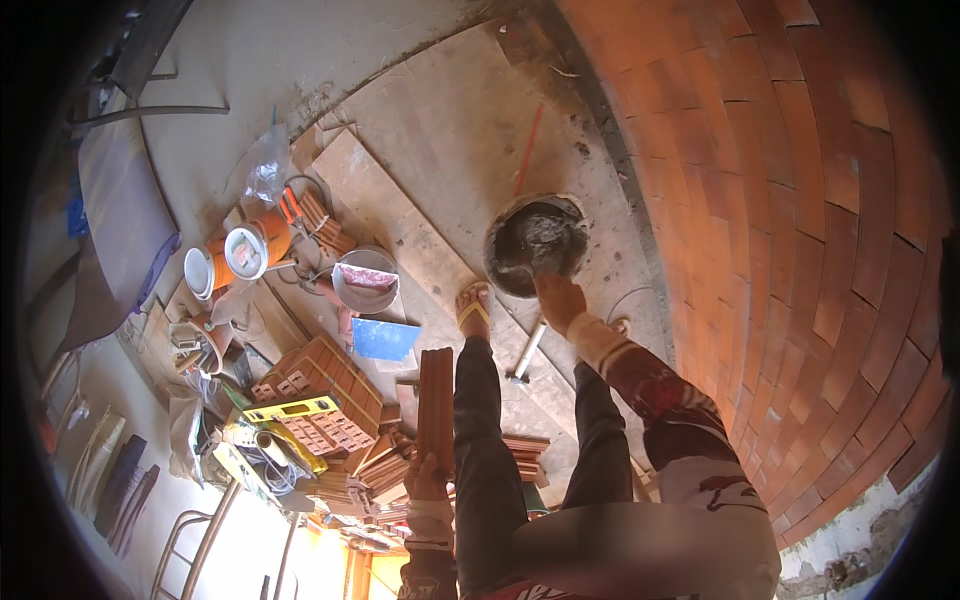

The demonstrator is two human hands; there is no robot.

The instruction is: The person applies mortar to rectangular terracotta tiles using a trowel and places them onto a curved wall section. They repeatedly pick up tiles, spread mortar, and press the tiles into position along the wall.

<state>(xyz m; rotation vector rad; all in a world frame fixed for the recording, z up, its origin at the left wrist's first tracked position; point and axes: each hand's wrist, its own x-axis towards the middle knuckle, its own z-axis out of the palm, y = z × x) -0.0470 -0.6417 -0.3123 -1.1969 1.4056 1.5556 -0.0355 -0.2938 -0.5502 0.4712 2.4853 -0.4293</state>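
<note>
My right hand (560, 300) is closed at the near rim of a round bucket (492, 250) of grey wet mortar (548, 232), on a tool whose shape is hidden by the hand and mortar. My left hand (428, 480) grips a long terracotta brick (436, 400) at the lower middle, beside my leg. A hammer (532, 340) with a pale handle lies on the boards below the bucket, near my sandalled foot (473, 305).
A curved brick wall (780, 250) rises on the right. At left are white-lidded orange buckets (245, 252), a grey bucket (365, 300), a blue board (385, 340), brick stacks (320, 380), a yellow level (290, 410) and metal frames (190, 540). A plank (380, 190) crosses the floor.
</note>
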